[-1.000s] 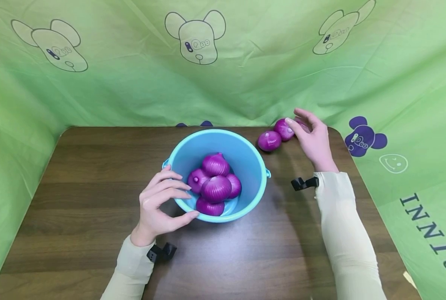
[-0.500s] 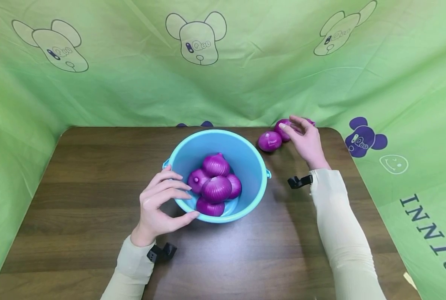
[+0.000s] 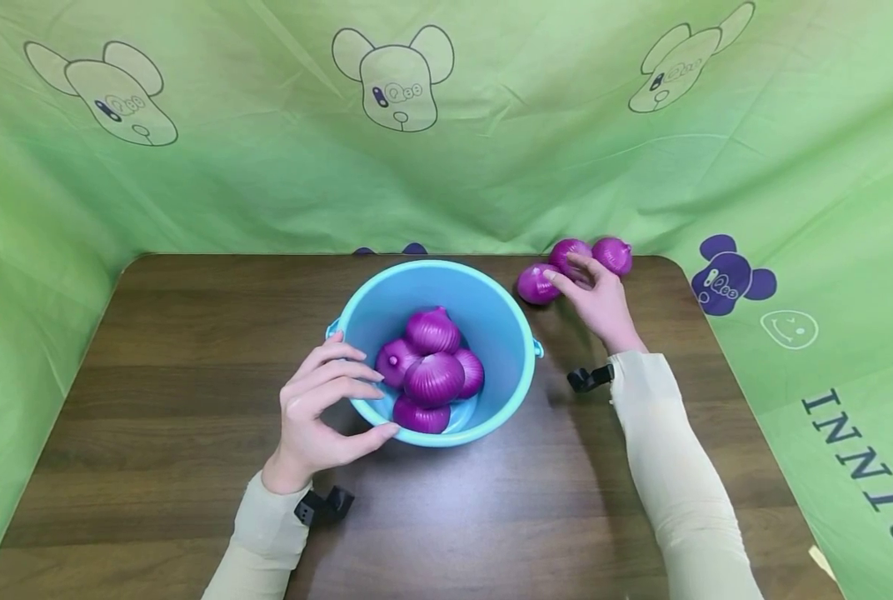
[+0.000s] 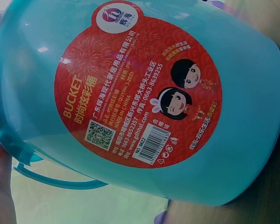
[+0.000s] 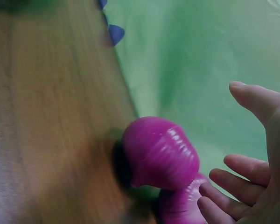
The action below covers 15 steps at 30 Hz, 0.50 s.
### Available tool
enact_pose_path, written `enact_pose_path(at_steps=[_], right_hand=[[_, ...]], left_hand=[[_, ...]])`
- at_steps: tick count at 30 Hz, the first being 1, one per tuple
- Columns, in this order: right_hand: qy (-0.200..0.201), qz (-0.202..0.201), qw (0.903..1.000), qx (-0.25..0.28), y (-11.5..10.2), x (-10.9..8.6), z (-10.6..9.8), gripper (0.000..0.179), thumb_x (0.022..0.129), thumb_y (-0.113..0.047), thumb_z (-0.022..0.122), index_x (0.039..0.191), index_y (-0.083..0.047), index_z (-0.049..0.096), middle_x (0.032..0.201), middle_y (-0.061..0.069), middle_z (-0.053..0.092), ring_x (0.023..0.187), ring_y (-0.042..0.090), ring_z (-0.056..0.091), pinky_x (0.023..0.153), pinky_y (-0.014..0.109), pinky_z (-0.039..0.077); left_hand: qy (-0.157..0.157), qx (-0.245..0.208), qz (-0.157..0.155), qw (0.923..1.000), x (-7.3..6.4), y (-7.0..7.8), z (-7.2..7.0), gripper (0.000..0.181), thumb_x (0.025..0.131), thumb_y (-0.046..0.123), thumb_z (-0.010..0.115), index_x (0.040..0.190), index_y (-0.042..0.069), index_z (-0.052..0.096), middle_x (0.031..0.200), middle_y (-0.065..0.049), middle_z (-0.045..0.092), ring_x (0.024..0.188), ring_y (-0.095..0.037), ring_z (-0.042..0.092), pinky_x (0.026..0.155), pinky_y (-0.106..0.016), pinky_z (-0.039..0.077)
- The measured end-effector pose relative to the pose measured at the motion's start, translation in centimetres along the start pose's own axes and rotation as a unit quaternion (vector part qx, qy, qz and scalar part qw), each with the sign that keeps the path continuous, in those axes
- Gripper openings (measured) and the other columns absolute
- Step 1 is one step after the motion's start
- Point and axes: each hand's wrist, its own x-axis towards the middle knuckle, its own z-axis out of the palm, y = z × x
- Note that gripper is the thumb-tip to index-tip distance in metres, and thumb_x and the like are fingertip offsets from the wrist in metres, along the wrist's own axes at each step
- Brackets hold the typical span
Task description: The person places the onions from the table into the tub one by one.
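Note:
A light-blue bucket (image 3: 495, 333) stands mid-table with several purple onions (image 3: 431, 379) inside. My left hand (image 3: 315, 408) holds its left rim, fingers reaching over the edge and the thumb at the front rim. In the left wrist view the bucket's wall (image 4: 252, 107) fills most of the picture, with its red label (image 4: 135, 93). Three more onions lie at the back right: a near one (image 3: 534, 285), a middle one (image 3: 569, 250) and a right one (image 3: 613, 256). Over these my right hand (image 3: 604, 308) hovers, fingers loosely spread; the right wrist view shows nothing between thumb and fingers, beside an onion (image 5: 161, 151).
The brown wooden table (image 3: 169, 375) meets a green printed cloth (image 3: 266, 183) along its back and sides. The bucket's handle lug (image 3: 539, 347) sticks out at its right. Each wrist wears a black camera mount, such as the right one (image 3: 591, 379).
My right hand has moved left and toward me, from the right onion to the near one, uncovering the right onion. The left hand and bucket have stayed still.

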Motion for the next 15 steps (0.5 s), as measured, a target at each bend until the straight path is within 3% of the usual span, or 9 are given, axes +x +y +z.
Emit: enact_pose_path(at_steps=[8, 15], right_hand=[[-0.003, -0.003, 0.9999, 0.013, 0.8, -0.3, 0.7, 0.076, 0.092, -0.034, 0.078, 0.151, -0.002, 0.044, 0.152, 0.019, 0.046, 0.139, 0.032, 0.045, 0.114, 0.042, 0.037], [-0.011, 0.020, 0.9995, 0.022, 1.4, -0.6, 1.1, 0.077, 0.092, -0.032, 0.078, 0.154, -0.004, 0.042, 0.151, 0.022, 0.045, 0.137, 0.033, 0.047, 0.114, 0.042, 0.038]], left_hand=[[0.001, 0.002, 0.002, 1.0000, 0.1, 0.1, 0.1, 0.040, 0.081, 0.044, 0.084, 0.078, 0.005, 0.074, 0.081, -0.011, 0.072, 0.088, -0.032, 0.064, 0.108, -0.053, 0.044], [0.000, 0.000, 0.001, 1.0000, 0.1, 0.1, 0.1, 0.038, 0.081, 0.043, 0.085, 0.078, 0.006, 0.074, 0.081, -0.010, 0.072, 0.088, -0.031, 0.064, 0.107, -0.053, 0.044]])
